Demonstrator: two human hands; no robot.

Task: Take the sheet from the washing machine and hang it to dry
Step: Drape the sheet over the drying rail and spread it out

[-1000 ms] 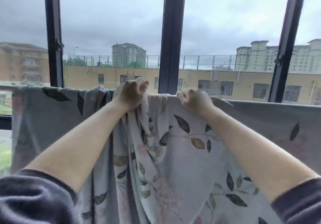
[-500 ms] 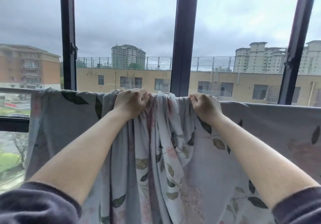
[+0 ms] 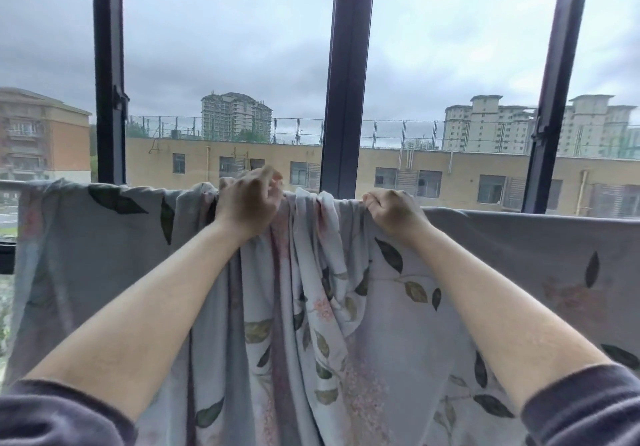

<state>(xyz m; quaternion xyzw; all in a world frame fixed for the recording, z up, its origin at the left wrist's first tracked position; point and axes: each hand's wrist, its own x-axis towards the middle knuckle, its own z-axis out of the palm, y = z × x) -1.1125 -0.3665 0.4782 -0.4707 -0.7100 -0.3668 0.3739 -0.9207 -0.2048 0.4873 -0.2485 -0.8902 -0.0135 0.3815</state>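
window [image 3: 346, 82]: fills 12 o'clock half, three dark uprights at 11, 12 and 1, grey overcast sky behind.
sheet [image 3: 502, 272]: grey, leaf-and-flower print, hung across the frame from 9 to 3 and down to 6. Top edge runs level along the bottom of the window. Flat at 9 and at 3, bunched in vertical folds at centre. Support under the top edge is hidden by the cloth.
yellow building [image 3: 433, 168]: long low block outside, 10 to 3, just above the sheet's top edge. Tower blocks behind it at 12 and 2.
sleeves: dark, pushed up, left sleeve [image 3: 52, 414] at 7, right sleeve [image 3: 585, 407] at 5. Forearms bare.
left hand [image 3: 247, 199]: just left of centre, fingers curled over the top edge, gripping the bunched folds. Fingertips blurred.
right hand [image 3: 394, 211]: just right of centre, closed fist gripping the top edge where the bunching ends.
gap: hands near each other, bunched folds between them.
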